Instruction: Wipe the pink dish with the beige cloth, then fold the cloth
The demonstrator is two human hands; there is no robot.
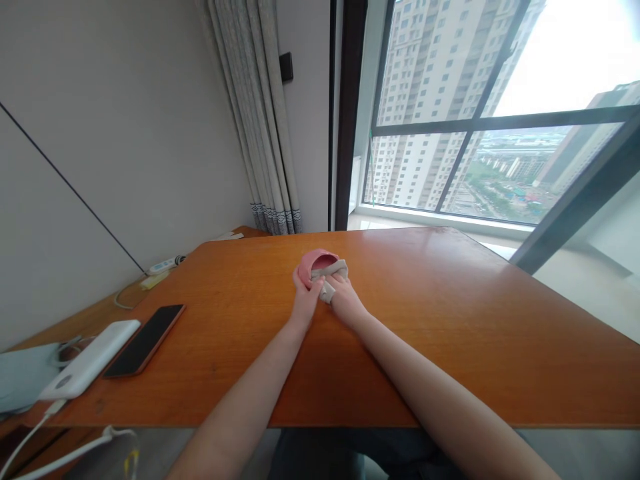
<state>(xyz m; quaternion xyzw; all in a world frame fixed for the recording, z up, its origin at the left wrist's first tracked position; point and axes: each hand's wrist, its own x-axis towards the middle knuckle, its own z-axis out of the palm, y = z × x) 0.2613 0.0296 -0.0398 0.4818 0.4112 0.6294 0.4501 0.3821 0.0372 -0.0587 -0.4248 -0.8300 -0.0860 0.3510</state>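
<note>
A pink, rounded, hollow object is at the middle of the wooden table, its dark opening turned up and to the right. Its exact kind is hard to make out; it resembles a slipper or a small bowl. My left hand is closed on its left side, thumb toward the front. With my right hand I hold a light grey cloth, pressed at the mouth of the pink object. Part of the cloth hangs below between both hands. The fingertips of my right hand are partly hidden by the cloth.
To the left lie a dark-screened phone and a white power bank with a cable plugged in. A power strip is by the wall. A curtain and a large window stand beyond the table.
</note>
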